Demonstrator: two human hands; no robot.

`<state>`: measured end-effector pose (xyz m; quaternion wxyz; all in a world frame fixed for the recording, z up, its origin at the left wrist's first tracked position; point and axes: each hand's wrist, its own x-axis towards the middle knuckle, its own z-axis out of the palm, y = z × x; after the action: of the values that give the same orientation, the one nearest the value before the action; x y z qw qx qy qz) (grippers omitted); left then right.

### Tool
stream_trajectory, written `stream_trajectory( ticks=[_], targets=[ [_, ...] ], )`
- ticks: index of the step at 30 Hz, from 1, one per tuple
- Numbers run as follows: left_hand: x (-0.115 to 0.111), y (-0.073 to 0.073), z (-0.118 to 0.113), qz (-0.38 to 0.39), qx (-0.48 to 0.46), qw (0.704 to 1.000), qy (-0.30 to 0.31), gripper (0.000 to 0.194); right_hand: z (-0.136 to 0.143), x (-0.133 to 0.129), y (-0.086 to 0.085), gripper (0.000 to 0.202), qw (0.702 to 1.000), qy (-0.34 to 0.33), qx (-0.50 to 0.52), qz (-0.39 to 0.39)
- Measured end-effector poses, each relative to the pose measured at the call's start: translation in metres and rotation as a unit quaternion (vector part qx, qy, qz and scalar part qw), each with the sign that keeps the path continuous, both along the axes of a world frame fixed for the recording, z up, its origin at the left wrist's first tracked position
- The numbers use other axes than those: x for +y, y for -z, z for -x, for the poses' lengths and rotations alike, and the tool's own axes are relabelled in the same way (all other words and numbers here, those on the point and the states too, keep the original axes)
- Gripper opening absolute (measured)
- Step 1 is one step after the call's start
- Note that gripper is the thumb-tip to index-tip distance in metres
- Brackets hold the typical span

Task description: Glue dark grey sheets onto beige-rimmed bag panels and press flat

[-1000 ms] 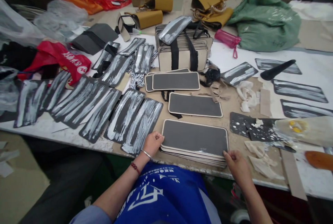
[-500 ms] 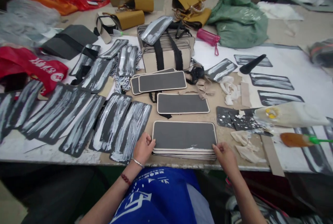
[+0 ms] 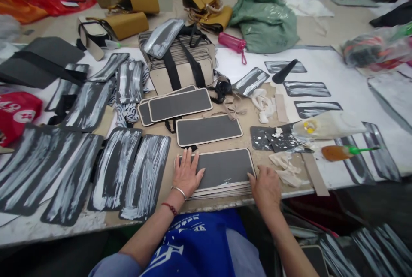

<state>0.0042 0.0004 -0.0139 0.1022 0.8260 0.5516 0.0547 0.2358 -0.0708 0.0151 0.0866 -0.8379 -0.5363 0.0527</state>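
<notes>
At a cluttered table [image 3: 347, 92], a worker squares up a stack [image 3: 222, 174] of dark, cream-edged panels at the near edge. The left hand [image 3: 186, 173] lies flat on the stack's left end, fingers [image 3: 189, 159] spread and clamped on nothing. The right hand [image 3: 266, 186] rests at the stack's right corner, fingers curled loosely against its edge; whether they pinch a panel cannot be told. Glue-streaked strips [image 3: 128, 170] lie just left of the left fingers. A brush [image 3: 347, 152] sits well right of the right fingers. The stack looks nearly aligned; lifting its top panel would likely need a thumb under that corner.
</notes>
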Motion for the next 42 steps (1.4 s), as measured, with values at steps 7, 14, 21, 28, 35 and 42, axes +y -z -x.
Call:
stream_trajectory(
  ticks=[7,14,21,28,35,42],
  targets=[
    [-0.001,0.009,0.006,-0.012,0.028,0.999,0.020,0.053,0.111,0.047,0.020,0.057,0.945,-0.310,0.076,-0.068],
    [0.000,0.004,0.001,-0.033,0.049,0.998,0.025,0.058,0.065,0.041,0.032,0.068,0.955,-0.291,0.054,-0.018],
    [0.000,0.004,0.002,-0.031,0.049,0.998,0.026,0.058,0.002,0.033,0.036,0.068,0.966,-0.257,0.001,-0.012],
    [0.001,0.004,0.000,-0.018,0.040,0.999,0.018,0.059,-0.021,0.032,0.043,0.070,0.970,-0.237,0.016,-0.045],
    [0.001,0.007,0.005,-0.039,-0.046,0.998,-0.005,0.059,-0.036,0.018,0.045,0.051,0.982,-0.138,0.056,-0.118],
    [-0.029,0.020,0.037,0.008,-0.156,0.963,-0.219,0.052,-0.053,-0.013,0.044,0.038,0.983,-0.155,0.068,-0.067]
  ],
)
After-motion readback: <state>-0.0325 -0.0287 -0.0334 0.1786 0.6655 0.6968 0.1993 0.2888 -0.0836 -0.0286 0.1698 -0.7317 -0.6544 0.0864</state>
